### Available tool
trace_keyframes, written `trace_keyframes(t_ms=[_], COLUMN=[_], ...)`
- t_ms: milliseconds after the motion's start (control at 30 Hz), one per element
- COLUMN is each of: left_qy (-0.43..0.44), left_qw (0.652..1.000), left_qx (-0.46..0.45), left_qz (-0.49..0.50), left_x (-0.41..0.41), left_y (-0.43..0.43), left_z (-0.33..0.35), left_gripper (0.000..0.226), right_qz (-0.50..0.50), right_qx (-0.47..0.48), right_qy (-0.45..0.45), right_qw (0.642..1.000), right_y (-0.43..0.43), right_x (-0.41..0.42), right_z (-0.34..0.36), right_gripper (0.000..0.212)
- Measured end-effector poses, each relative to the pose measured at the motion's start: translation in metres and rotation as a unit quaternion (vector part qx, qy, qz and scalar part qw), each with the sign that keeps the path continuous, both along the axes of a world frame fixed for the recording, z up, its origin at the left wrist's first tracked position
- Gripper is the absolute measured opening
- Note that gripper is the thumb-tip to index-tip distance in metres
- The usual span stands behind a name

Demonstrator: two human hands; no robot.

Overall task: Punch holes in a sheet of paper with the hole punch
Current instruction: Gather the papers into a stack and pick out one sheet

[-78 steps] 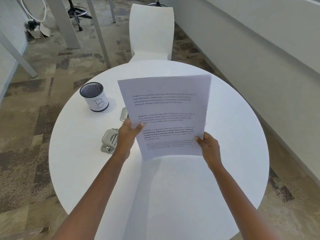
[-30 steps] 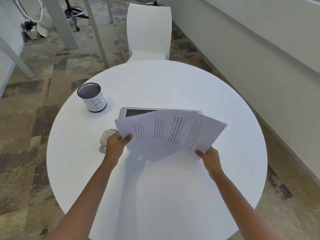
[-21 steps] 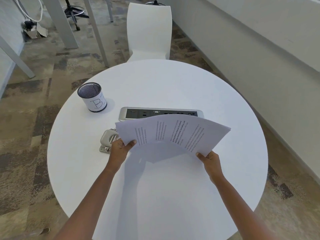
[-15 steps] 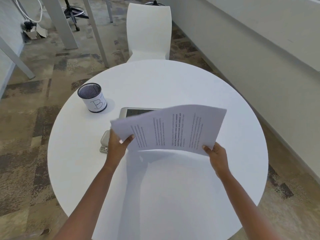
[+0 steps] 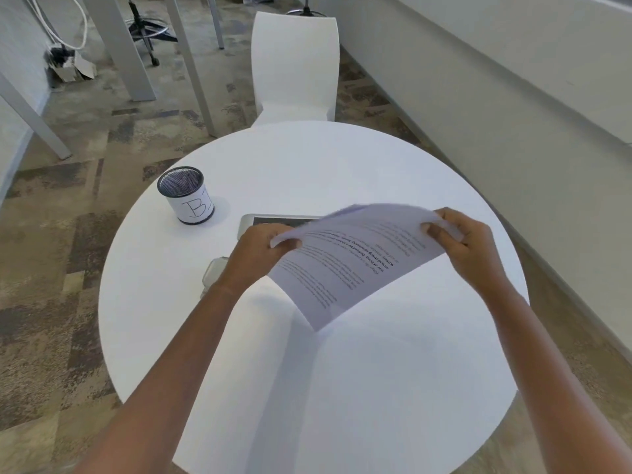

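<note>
A printed sheet of paper (image 5: 352,265) hangs in the air above the middle of the round white table (image 5: 393,388), turned so its text reads upside down, one corner pointing down toward me. My left hand (image 5: 260,258) pinches its left corner. My right hand (image 5: 468,248) pinches its far right corner. The grey metal hole punch (image 5: 213,273) sits on the table just left of my left wrist, mostly hidden behind it.
A black mesh pen cup (image 5: 186,196) labelled "B" stands at the table's left. A silver power strip (image 5: 273,223) set in the tabletop lies behind the paper. A white chair (image 5: 294,66) stands at the far side; a wall runs along the right.
The sheet went from upright in front of me to lying flat, and has now been rotated so the text is upside down. Both hands shifted their grip to the upper corners.
</note>
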State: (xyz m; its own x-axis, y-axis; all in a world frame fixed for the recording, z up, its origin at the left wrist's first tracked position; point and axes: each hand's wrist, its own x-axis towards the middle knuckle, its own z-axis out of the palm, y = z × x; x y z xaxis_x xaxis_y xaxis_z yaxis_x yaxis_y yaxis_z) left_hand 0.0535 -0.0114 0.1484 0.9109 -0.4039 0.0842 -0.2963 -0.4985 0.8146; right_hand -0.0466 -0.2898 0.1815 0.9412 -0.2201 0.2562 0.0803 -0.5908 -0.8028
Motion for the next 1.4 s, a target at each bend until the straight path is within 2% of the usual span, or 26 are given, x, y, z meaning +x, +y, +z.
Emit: trace_keyframes(t_ms=[100, 167, 233, 300, 400, 533, 633, 767, 967, 1033, 1167, 1267, 1300, 1400], left_qy=[0.033, 0.069, 0.122, 0.154, 0.161, 0.128, 0.107, 0.122, 0.128, 0.139, 0.163, 0.186, 0.198, 0.249], left_qw=[0.998, 0.991, 0.97, 0.947, 0.932, 0.93, 0.94, 0.955, 0.957, 0.955, 0.941, 0.916, 0.904, 0.854], left_qx=[-0.038, -0.096, -0.187, -0.253, -0.296, -0.312, -0.285, -0.234, -0.22, -0.228, -0.255, -0.308, -0.33, -0.397], left_qz=[0.045, 0.069, 0.101, 0.125, 0.133, 0.148, 0.157, 0.133, 0.139, 0.129, 0.151, 0.175, 0.185, 0.227], left_x=[-0.002, -0.003, -0.005, -0.007, -0.01, -0.013, -0.016, -0.023, -0.028, -0.029, -0.032, -0.031, -0.03, -0.03], left_y=[-0.002, -0.001, -0.001, -0.004, -0.01, -0.011, -0.009, -0.005, 0.001, 0.001, 0.0, -0.003, -0.005, -0.013], left_z=[-0.007, -0.009, -0.01, -0.014, -0.019, -0.026, -0.035, -0.053, -0.063, -0.064, -0.065, -0.059, -0.056, -0.051], left_gripper=[0.01, 0.004, 0.007, 0.015, 0.027, 0.017, 0.015, 0.021, 0.007, 0.01, 0.01, 0.016, 0.019, 0.023], right_qz=[-0.039, -0.071, -0.075, -0.058, -0.007, -0.042, -0.072, -0.087, -0.093, -0.088, -0.072, -0.115, -0.135, -0.178], right_qx=[0.07, 0.184, 0.323, 0.371, 0.304, 0.266, 0.221, 0.183, 0.181, 0.197, 0.201, 0.257, 0.284, 0.371], right_qy=[-0.046, -0.06, -0.037, 0.021, 0.095, 0.057, 0.059, 0.104, 0.096, 0.119, 0.249, 0.264, 0.262, 0.285], right_qw=[0.996, 0.978, 0.943, 0.926, 0.948, 0.961, 0.971, 0.974, 0.974, 0.969, 0.945, 0.923, 0.912, 0.866], right_y=[0.0, -0.001, 0.001, 0.008, 0.027, 0.045, 0.052, 0.057, 0.059, 0.06, 0.055, 0.054, 0.054, 0.057], right_x=[0.001, 0.0, -0.001, 0.0, 0.002, 0.004, 0.004, -0.001, -0.007, -0.01, -0.014, -0.021, -0.024, -0.03], right_z=[0.003, -0.001, -0.008, -0.019, -0.037, -0.051, -0.061, -0.077, -0.081, -0.084, -0.095, -0.101, -0.104, -0.112], right_gripper=[0.016, 0.025, 0.036, 0.046, 0.043, 0.031, 0.03, 0.024, 0.027, 0.024, 0.028, 0.022, 0.028, 0.064])
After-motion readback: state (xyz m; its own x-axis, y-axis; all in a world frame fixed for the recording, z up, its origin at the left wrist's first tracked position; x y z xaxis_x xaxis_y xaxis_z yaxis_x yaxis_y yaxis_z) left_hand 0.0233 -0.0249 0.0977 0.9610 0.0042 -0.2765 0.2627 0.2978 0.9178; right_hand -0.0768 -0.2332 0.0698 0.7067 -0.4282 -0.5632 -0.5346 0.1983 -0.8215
